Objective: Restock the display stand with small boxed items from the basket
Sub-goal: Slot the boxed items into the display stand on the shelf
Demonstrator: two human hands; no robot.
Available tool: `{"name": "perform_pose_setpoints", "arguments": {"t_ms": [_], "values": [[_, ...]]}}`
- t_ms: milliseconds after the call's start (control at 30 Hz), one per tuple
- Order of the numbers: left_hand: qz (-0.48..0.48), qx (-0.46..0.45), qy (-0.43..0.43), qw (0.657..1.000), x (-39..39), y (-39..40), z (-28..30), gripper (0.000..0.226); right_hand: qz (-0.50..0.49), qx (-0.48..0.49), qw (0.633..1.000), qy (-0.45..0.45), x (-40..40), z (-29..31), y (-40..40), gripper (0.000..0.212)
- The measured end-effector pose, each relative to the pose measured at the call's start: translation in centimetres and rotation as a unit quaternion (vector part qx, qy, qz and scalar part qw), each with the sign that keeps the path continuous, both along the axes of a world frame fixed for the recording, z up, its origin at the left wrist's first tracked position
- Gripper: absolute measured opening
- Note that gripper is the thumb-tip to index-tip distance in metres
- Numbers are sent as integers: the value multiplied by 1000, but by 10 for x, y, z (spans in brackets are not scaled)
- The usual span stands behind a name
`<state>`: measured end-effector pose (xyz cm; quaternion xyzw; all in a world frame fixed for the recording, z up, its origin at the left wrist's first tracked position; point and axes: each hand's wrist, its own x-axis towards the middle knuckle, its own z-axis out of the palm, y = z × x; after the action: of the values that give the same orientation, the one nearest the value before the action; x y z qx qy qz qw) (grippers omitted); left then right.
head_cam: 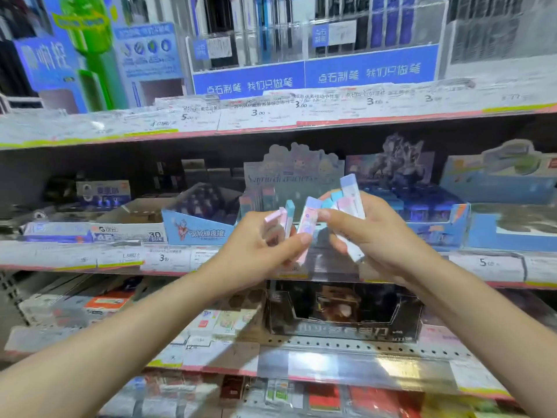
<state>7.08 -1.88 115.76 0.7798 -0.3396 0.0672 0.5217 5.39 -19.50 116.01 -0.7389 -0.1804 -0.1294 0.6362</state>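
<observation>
I see both of my hands raised in front of the middle shelf (75,257), almost dead centre of the view. My left hand (262,239), just toward nine o'clock of centre, has its fingers curled round two slim boxes (284,218), one pink and one with a blue top, held upright side by side. My right hand (373,233), toward three o'clock of centre, grasps a fanned bundle of boxes (349,203), pastel blue, pink and white, whose tops point toward twelve o'clock and lean slightly apart. Between the two hands stands one more pastel box (307,224), tilted, with its top toward one o'clock; my right thumb lies on its upper part and my left index fingertip touches its lower part, so I cannot tell which hand carries its weight. Directly behind the hands, at twelve o'clock from them, sits the display stand (294,176), a pale cardboard one with cartoon figures on its header card; a few similar slim boxes stand in its left side, and its front is hidden by my hands. At nine o'clock of the stand is a blue cardboard tray (197,230) with a red and silver figure printed on its front, and at three o'clock a blue tray of dark boxes (434,209). Price labels (164,257) line the shelf edge below.
</observation>
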Motion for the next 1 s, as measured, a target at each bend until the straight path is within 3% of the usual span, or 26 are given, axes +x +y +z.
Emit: {"name": "perform_pose_setpoints", "arguments": {"t_ms": [200, 400, 500, 533, 733, 900, 1000], "values": [[0, 69, -65, 995, 27, 6, 5, 26, -22, -44, 998, -24, 21, 8, 9, 13], [-13, 110, -109, 988, 53, 27, 19, 30, -78, -90, 992, -26, 37, 26, 29, 44], [-17, 177, -160, 971, 69, 49, 24, 26, -102, -20, 994, -24, 49, 34, 35, 11], [-18, 202, -173, 964, 74, 56, 24, 24, -116, -13, 993, -28, 54, 35, 38, 9], [22, 310, -183, 933, 83, 78, 25, 31, -177, -79, 979, -62, 84, 30, 56, 22], [14, 291, -161, 943, 86, 79, 25, 53, -202, -94, 972, -74, 93, 31, 64, 22], [11, 292, -148, 945, 89, 80, 25, 45, -207, -113, 969, -79, 95, 30, 67, 25]]}}
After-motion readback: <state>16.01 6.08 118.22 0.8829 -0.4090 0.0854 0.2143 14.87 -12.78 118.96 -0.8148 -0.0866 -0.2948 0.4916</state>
